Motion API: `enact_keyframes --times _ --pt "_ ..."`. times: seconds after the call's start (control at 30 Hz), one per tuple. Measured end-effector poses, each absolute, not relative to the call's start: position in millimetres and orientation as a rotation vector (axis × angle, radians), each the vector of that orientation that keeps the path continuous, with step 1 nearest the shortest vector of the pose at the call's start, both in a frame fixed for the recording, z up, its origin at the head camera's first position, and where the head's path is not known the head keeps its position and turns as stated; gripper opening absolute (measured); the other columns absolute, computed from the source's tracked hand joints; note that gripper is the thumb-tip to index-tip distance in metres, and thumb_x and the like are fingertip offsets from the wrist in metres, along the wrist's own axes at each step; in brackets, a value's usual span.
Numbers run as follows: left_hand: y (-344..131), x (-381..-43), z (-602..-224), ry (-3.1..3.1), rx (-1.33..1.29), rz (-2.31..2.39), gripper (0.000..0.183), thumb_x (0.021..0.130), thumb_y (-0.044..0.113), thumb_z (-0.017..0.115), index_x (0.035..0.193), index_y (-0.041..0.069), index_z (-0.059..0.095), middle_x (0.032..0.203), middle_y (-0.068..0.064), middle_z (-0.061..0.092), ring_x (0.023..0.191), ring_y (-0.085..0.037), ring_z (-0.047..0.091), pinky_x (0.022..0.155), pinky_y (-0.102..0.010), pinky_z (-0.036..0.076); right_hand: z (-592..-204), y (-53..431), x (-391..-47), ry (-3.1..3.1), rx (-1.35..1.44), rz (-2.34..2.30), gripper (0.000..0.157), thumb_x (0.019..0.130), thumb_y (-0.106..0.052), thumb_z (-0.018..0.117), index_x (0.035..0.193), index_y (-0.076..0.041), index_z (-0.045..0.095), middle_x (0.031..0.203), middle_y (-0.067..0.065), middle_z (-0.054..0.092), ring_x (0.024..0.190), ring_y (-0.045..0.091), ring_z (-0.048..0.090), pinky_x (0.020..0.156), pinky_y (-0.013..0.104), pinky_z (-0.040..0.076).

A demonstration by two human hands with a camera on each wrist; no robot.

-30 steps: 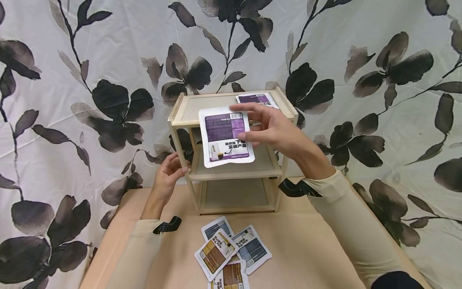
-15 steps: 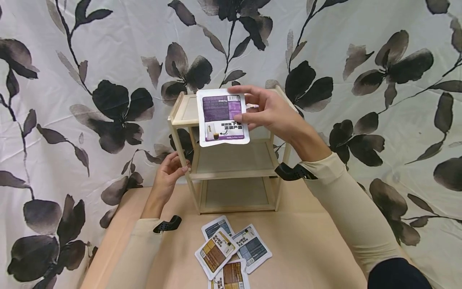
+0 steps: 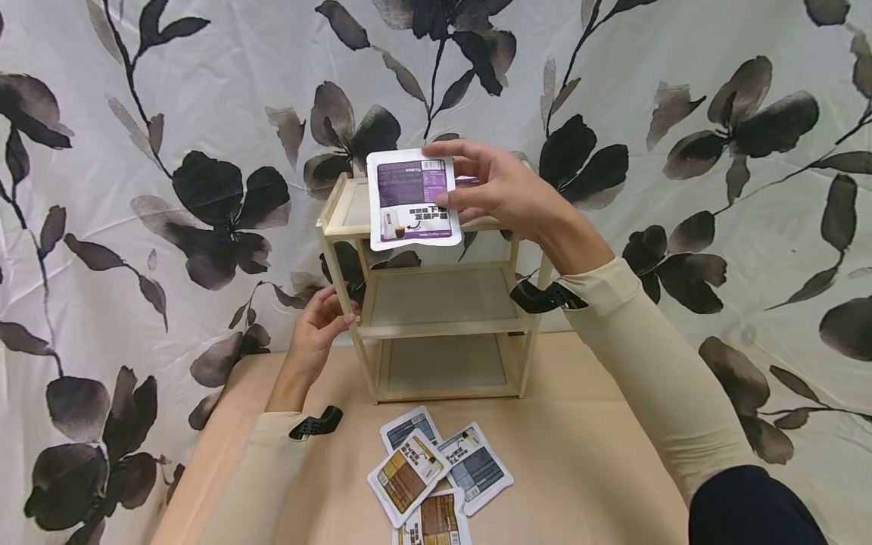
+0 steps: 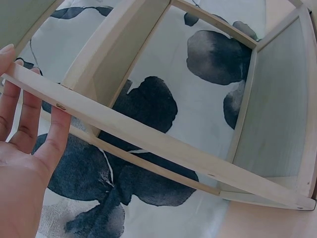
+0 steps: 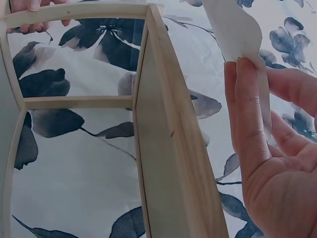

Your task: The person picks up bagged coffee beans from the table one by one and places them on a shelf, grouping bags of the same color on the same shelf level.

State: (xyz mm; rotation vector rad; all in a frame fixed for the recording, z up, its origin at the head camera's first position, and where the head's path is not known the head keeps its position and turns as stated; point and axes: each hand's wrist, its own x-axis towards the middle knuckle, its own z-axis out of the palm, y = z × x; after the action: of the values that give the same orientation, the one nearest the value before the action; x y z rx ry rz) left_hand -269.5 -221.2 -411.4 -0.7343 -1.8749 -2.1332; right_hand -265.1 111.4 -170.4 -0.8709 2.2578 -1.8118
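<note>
Between thumb and fingers, my right hand (image 3: 504, 189) holds a white-edged purple coffee packet (image 3: 409, 198) by its right side. In the head view the packet overlaps the top tier of a small wooden three-tier rack (image 3: 443, 330). From the right wrist, the packet (image 5: 237, 29) shows its plain back, pinched in the right hand (image 5: 282, 183). My left hand (image 3: 316, 333) grips the rack's left front post at middle-tier height. The left wrist view has this hand (image 4: 25, 163) with fingers behind the post (image 4: 138, 136). Another purple packet on the top tier is almost hidden behind the right hand.
Several packets lie overlapping on the tabletop (image 3: 579, 469) in front of the rack: a brown-and-yellow packet (image 3: 407, 478) on top, a blue-grey packet (image 3: 480, 477) to its right, others partly covered. A floral cloth (image 3: 238, 91) hangs behind the rack.
My right hand has raised the purple packet and moved it slightly left and away, towards the top tier. The left hand keeps its grip on the post.
</note>
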Motion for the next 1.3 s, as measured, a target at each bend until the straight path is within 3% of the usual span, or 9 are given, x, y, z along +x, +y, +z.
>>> enact_keyframes --times 0.33,0.57,0.83,1.1,1.3 --pt "-221.1 -267.6 -411.6 -1.869 -0.751 -2.137 0.054 0.095 -0.010 0.062 0.145 -0.006 0.042 0.111 -0.004 0.067 0.102 -0.015 0.067 0.087 -0.027 0.056 -163.1 104.2 -278.8 2.298 -0.806 -1.775 0.064 0.092 -0.005 0.073 0.148 -0.024 0.050 0.134 0.013 0.054 0.114 0.030 0.064 0.090 0.038 0.059" --pt "-219.9 -267.4 -411.1 -1.860 -0.749 -2.141 0.051 0.094 -0.011 0.061 0.143 0.003 0.050 0.110 -0.003 0.066 0.102 -0.016 0.067 0.087 -0.028 0.057 -157.2 101.4 -291.0 2.366 -0.744 -1.689 0.068 0.093 -0.008 0.073 0.153 -0.024 0.044 0.133 0.012 0.052 0.114 0.028 0.061 0.092 0.037 0.057" --pt "-219.5 -267.9 -410.2 -1.875 -0.756 -2.117 0.054 0.094 -0.011 0.061 0.144 -0.007 0.041 0.110 -0.002 0.067 0.103 -0.020 0.066 0.086 -0.027 0.057 -151.7 95.0 -303.5 2.399 -0.665 -1.647 0.070 0.094 -0.002 0.070 0.155 -0.021 0.041 0.129 0.013 0.052 0.114 0.027 0.061 0.092 0.037 0.058" --pt "-218.0 -266.2 -411.9 -1.851 -0.747 -2.135 0.052 0.094 -0.011 0.062 0.139 0.013 0.057 0.109 -0.002 0.067 0.102 -0.017 0.066 0.086 -0.027 0.057 -148.7 85.8 -311.7 2.467 -0.516 -1.593 0.071 0.091 -0.007 0.075 0.154 -0.018 0.043 0.131 0.012 0.050 0.113 0.022 0.059 0.093 0.032 0.056" --pt "-218.6 -265.1 -411.0 -1.854 -0.748 -2.122 0.052 0.094 -0.011 0.062 0.139 0.014 0.057 0.110 -0.003 0.067 0.101 -0.017 0.065 0.085 -0.027 0.057 -146.0 85.8 -313.6 2.468 -0.478 -1.565 0.072 0.095 -0.005 0.070 0.157 -0.013 0.036 0.151 0.014 0.045 0.127 0.024 0.055 0.099 0.029 0.054"
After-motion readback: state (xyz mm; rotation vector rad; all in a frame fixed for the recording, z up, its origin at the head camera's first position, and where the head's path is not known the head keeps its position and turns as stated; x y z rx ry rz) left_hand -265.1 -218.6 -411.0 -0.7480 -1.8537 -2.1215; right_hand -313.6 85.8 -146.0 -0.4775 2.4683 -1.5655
